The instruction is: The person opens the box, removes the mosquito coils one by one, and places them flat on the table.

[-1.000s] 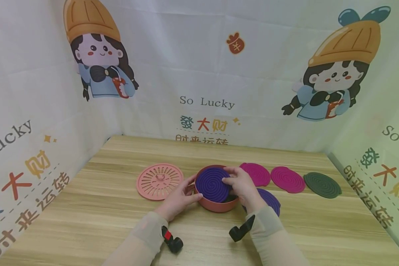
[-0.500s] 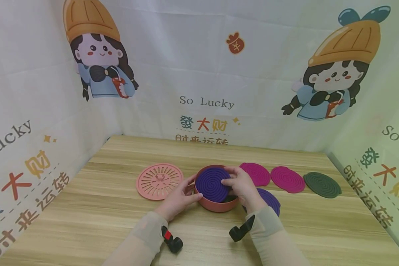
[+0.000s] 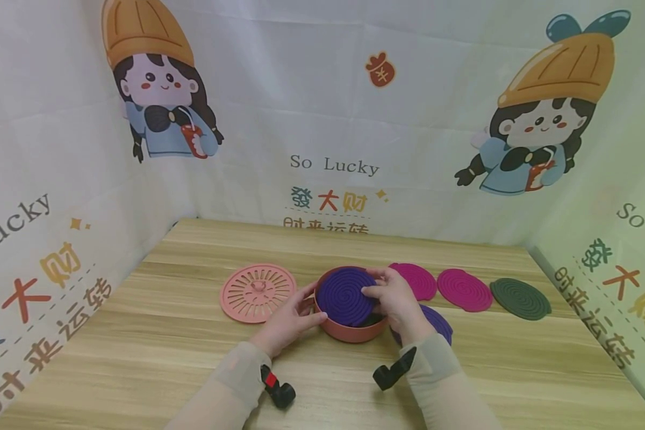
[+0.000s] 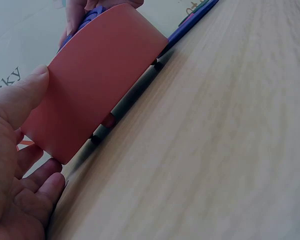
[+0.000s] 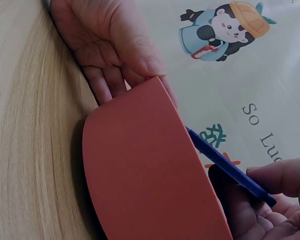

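Note:
In the head view, a purple mosquito coil sits tilted in the mouth of a round coral box. My right hand pinches the coil's right edge between thumb and fingers. The right wrist view shows the coil edge-on, its far end raised above the box rim. My left hand grips the box's left side, thumb at the rim and fingers around it. Something dark green shows inside the box below the coil; most of it is hidden.
A pink slotted lid lies left of the box. To the right, on the wooden table, are another purple coil, partly behind my right hand, two magenta coils and a green coil. Printed cloth encloses the table.
My right hand and the purple coil have shifted slightly to the right and up. My left hand and the box stay put.

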Demonstrator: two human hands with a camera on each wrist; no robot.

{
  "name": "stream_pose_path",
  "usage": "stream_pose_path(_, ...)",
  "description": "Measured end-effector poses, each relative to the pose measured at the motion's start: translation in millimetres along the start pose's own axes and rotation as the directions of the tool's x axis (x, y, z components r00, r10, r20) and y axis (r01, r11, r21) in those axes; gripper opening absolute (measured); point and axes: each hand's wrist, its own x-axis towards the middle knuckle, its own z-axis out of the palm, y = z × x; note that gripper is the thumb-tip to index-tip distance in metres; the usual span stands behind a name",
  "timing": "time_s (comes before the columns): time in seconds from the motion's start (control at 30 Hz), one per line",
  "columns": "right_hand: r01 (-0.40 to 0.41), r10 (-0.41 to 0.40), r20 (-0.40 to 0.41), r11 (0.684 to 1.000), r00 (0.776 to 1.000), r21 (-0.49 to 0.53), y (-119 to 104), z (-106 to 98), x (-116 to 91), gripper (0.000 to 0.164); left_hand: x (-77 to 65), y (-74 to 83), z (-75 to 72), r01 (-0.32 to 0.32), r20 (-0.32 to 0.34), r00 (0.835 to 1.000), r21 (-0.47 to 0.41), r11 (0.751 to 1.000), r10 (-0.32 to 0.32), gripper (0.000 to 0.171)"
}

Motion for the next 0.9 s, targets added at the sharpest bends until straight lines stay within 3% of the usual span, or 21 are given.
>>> stream_pose_path(0.9,-0.014,0.012,0.009,0.966,1.000,0.257,5,-39,-2,0.047,0.2,0.7,-0.7,0.010,0.006,1.000,-0.024,1.000,-0.010,0.076)
